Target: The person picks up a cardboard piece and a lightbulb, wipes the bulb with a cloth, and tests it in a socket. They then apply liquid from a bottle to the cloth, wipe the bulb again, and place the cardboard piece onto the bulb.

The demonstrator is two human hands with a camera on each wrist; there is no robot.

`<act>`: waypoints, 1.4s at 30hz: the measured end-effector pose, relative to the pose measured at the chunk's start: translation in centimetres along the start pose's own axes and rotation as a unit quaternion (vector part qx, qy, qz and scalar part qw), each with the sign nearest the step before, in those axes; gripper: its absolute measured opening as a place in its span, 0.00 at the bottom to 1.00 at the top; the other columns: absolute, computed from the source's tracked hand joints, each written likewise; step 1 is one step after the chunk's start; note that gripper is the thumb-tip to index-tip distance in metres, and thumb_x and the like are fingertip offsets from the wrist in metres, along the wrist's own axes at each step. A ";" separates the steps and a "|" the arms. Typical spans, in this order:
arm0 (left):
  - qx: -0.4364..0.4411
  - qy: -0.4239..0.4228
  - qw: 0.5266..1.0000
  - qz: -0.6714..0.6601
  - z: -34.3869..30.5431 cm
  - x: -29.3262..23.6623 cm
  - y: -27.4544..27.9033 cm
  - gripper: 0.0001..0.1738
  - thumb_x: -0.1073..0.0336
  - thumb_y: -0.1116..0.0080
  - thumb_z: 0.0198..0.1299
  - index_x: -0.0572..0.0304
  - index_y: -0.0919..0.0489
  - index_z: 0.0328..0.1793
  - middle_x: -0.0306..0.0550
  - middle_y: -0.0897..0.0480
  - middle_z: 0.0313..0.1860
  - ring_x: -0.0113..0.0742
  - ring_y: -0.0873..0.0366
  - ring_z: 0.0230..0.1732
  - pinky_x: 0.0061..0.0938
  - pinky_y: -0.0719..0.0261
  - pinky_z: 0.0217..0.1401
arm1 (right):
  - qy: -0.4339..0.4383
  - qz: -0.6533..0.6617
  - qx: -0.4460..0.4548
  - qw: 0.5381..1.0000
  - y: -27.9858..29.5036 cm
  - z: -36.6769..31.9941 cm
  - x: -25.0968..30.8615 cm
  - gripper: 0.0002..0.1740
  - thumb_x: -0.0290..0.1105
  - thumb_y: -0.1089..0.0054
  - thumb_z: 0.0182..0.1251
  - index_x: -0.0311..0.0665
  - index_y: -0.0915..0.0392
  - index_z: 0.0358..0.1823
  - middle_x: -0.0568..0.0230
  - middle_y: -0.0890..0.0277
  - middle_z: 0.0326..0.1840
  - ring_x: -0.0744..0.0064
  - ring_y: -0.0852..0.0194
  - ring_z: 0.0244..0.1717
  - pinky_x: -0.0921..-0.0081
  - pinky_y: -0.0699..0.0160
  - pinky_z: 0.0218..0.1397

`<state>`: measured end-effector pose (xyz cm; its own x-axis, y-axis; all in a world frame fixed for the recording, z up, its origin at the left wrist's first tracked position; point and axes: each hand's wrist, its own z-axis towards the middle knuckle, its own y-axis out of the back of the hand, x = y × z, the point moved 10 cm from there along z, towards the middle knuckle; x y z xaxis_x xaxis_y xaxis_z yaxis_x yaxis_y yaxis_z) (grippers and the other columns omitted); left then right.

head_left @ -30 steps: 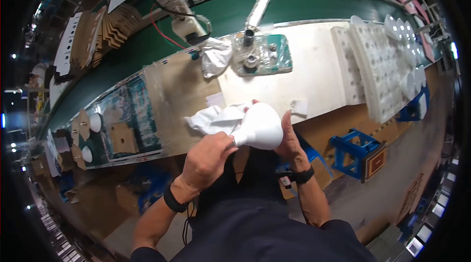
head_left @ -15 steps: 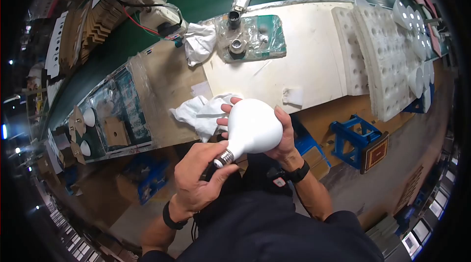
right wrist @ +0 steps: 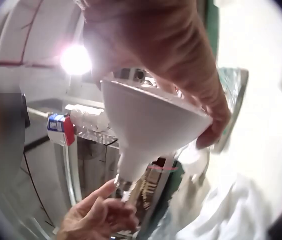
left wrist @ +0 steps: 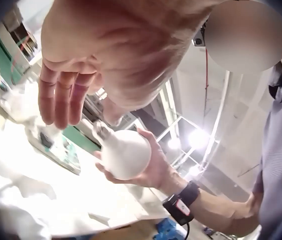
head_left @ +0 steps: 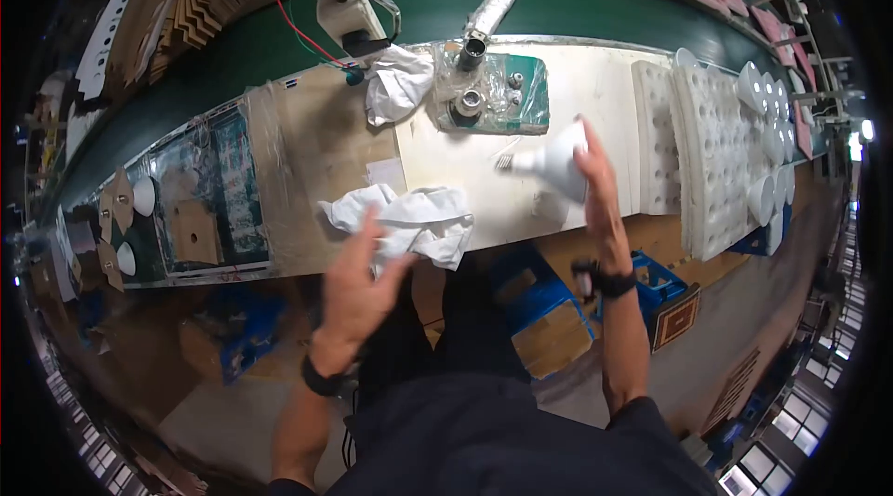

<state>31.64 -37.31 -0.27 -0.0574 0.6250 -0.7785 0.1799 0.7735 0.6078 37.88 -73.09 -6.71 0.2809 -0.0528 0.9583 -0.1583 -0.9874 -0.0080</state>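
Observation:
My right hand [head_left: 600,185] holds a white reflector light bulb [head_left: 558,164] by its wide end, above the right part of the pale worktop [head_left: 595,96]. The bulb's metal screw base [head_left: 504,162] points left; in the right wrist view the fingers wrap over the rim of the bulb [right wrist: 151,120]. My left hand [head_left: 356,287] hangs apart from the bulb, fingers extended, beside a crumpled white cloth [head_left: 433,217] at the bench's front edge. In the left wrist view, its palm and loose fingers [left wrist: 63,100] hold nothing.
A plastic-wrapped green plate [head_left: 530,105] with an upright socket [head_left: 468,104] stands mid-bench, a second white cloth [head_left: 395,82] left of it. Perforated foam trays [head_left: 730,143] with several bulbs [head_left: 763,198] stand at the right. Blue stools [head_left: 526,287] stand below the edge.
My left hand has let go of the bulb's screw base and drawn away left. My right hand has carried the bulb rightward and farther over the worktop, its base turned left.

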 end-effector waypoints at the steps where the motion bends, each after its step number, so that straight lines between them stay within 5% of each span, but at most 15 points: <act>1: -0.039 0.035 0.998 -0.023 -0.4 3.2 2.2 0.35 0.64 0.28 0.65 0.63 0.26 0.78 0.55 0.13 0.54 0.46 0.13 0.50 0.37 0.17 0.56 | 0.065 -0.111 -0.055 0.990 1.4 2.2 1.3 0.51 0.56 0.35 0.70 0.29 0.42 0.83 0.44 0.31 0.75 0.53 0.31 0.75 0.61 0.34 0.78; 4: -0.107 0.073 0.987 0.095 -2.6 10.5 9.3 0.23 0.67 0.34 0.70 0.64 0.19 0.69 0.55 0.13 0.54 0.43 0.14 0.46 0.34 0.16 0.52 | 0.183 -0.298 -0.131 0.928 0.7 7.7 4.2 0.54 0.60 0.32 0.65 0.27 0.38 0.81 0.36 0.32 0.73 0.47 0.31 0.72 0.56 0.34 0.77; 12: -0.169 0.187 0.956 0.152 -8.2 21.0 19.6 0.22 0.62 0.34 0.71 0.67 0.18 0.66 0.58 0.14 0.53 0.44 0.15 0.45 0.35 0.17 0.50 | 0.182 -0.504 -0.210 0.818 -1.7 11.2 2.9 0.52 0.61 0.25 0.56 0.42 0.30 0.78 0.42 0.31 0.72 0.39 0.34 0.72 0.45 0.34 0.76; 15: -0.183 0.177 0.938 0.235 -8.6 25.8 24.1 0.32 0.46 0.35 0.70 0.67 0.19 0.67 0.63 0.15 0.57 0.62 0.17 0.58 0.48 0.21 0.63 | 0.178 -0.553 -0.203 0.788 -1.1 11.5 1.5 0.52 0.62 0.26 0.57 0.47 0.31 0.79 0.45 0.32 0.74 0.38 0.35 0.74 0.43 0.33 0.75; 18: -0.256 0.091 0.907 0.321 -6.8 29.3 29.4 0.39 0.43 0.34 0.68 0.70 0.26 0.71 0.68 0.21 0.67 0.67 0.25 0.69 0.50 0.23 0.67 | 0.180 -0.581 -0.208 0.766 -1.7 13.8 1.5 0.51 0.64 0.27 0.57 0.52 0.32 0.80 0.48 0.33 0.76 0.37 0.36 0.75 0.41 0.33 0.75; 21: -0.210 0.159 0.934 0.242 -3.0 30.2 32.8 0.43 0.42 0.34 0.67 0.73 0.28 0.73 0.69 0.23 0.69 0.67 0.26 0.71 0.50 0.24 0.69 | 0.182 -0.595 -0.222 0.751 -2.3 14.7 2.0 0.51 0.66 0.28 0.58 0.56 0.33 0.81 0.52 0.34 0.77 0.36 0.37 0.76 0.39 0.32 0.74; 24: -0.129 0.147 0.961 0.193 0.2 36.5 31.2 0.51 0.43 0.26 0.58 0.75 0.32 0.76 0.68 0.24 0.71 0.60 0.30 0.76 0.47 0.31 0.76 | 0.179 -0.596 -0.232 0.747 -2.6 14.6 2.0 0.50 0.67 0.30 0.59 0.59 0.34 0.82 0.54 0.35 0.79 0.36 0.38 0.77 0.38 0.33 0.75; 26: -0.114 0.251 0.945 0.178 0.8 41.1 29.6 0.60 0.36 0.22 0.52 0.75 0.36 0.78 0.70 0.28 0.74 0.61 0.33 0.78 0.48 0.30 0.76 | 0.154 -0.599 -0.237 0.749 -2.3 14.6 1.9 0.49 0.67 0.32 0.62 0.59 0.35 0.82 0.50 0.35 0.78 0.36 0.37 0.77 0.41 0.34 0.77; 29: -0.080 0.297 0.895 0.323 0.8 42.5 26.8 0.63 0.33 0.20 0.48 0.74 0.36 0.76 0.72 0.30 0.75 0.64 0.29 0.75 0.50 0.27 0.73 | 0.141 -0.607 -0.237 0.746 -1.8 15.4 1.2 0.50 0.69 0.32 0.60 0.59 0.34 0.82 0.53 0.36 0.79 0.36 0.39 0.78 0.38 0.35 0.77; 33: -0.030 0.314 0.917 0.244 0.4 42.5 25.0 0.66 0.31 0.21 0.48 0.74 0.41 0.79 0.79 0.37 0.78 0.73 0.39 0.80 0.58 0.29 0.73 | 0.137 -0.609 -0.258 0.737 -0.7 15.8 0.3 0.51 0.71 0.32 0.59 0.59 0.33 0.82 0.55 0.36 0.79 0.36 0.39 0.78 0.36 0.36 0.77; 36: -0.070 0.265 0.922 0.273 0.2 43.0 26.7 0.57 0.35 0.21 0.50 0.71 0.32 0.74 0.71 0.28 0.72 0.65 0.29 0.72 0.54 0.24 0.66 | 0.071 -0.582 -0.283 0.759 0.3 16.0 -0.7 0.56 0.65 0.32 0.65 0.51 0.47 0.88 0.43 0.42 0.86 0.35 0.51 0.86 0.60 0.45 0.87; 38: -0.118 0.230 0.957 0.132 0.2 44.4 27.6 0.38 0.44 0.21 0.54 0.66 0.20 0.60 0.61 0.17 0.55 0.61 0.19 0.58 0.51 0.21 0.57 | 0.097 -0.607 -0.258 0.745 -1.5 15.7 1.0 0.53 0.70 0.32 0.59 0.57 0.37 0.83 0.52 0.37 0.81 0.35 0.43 0.80 0.41 0.39 0.79; 39: -0.115 0.229 0.957 0.133 -0.1 45.2 27.6 0.38 0.44 0.21 0.54 0.66 0.20 0.60 0.61 0.17 0.55 0.61 0.19 0.58 0.51 0.21 0.57 | 0.105 -0.616 -0.250 0.740 -2.0 15.5 1.3 0.52 0.71 0.32 0.57 0.60 0.33 0.82 0.54 0.36 0.79 0.36 0.40 0.78 0.35 0.37 0.77; 41: -0.156 0.214 0.954 0.142 -0.6 45.6 28.4 0.20 0.54 0.27 0.60 0.64 0.14 0.46 0.57 0.15 0.38 0.62 0.16 0.45 0.49 0.20 0.50 | 0.100 -0.606 -0.258 0.746 -2.3 15.1 1.7 0.53 0.71 0.31 0.57 0.60 0.34 0.82 0.53 0.36 0.79 0.36 0.40 0.78 0.35 0.37 0.77; 42: -0.157 0.212 0.954 0.144 -0.8 43.7 28.3 0.20 0.54 0.27 0.60 0.64 0.14 0.46 0.57 0.15 0.38 0.62 0.16 0.45 0.49 0.20 0.50 | 0.099 -0.602 -0.261 0.748 -2.3 15.0 1.7 0.53 0.71 0.31 0.57 0.60 0.34 0.82 0.53 0.36 0.79 0.36 0.40 0.78 0.35 0.38 0.77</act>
<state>33.44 11.99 -16.91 -0.4543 0.7506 -0.4798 -0.0517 0.5155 0.8554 52.97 -73.13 -9.32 0.3794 0.9023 0.2047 -0.2654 -0.1058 0.9583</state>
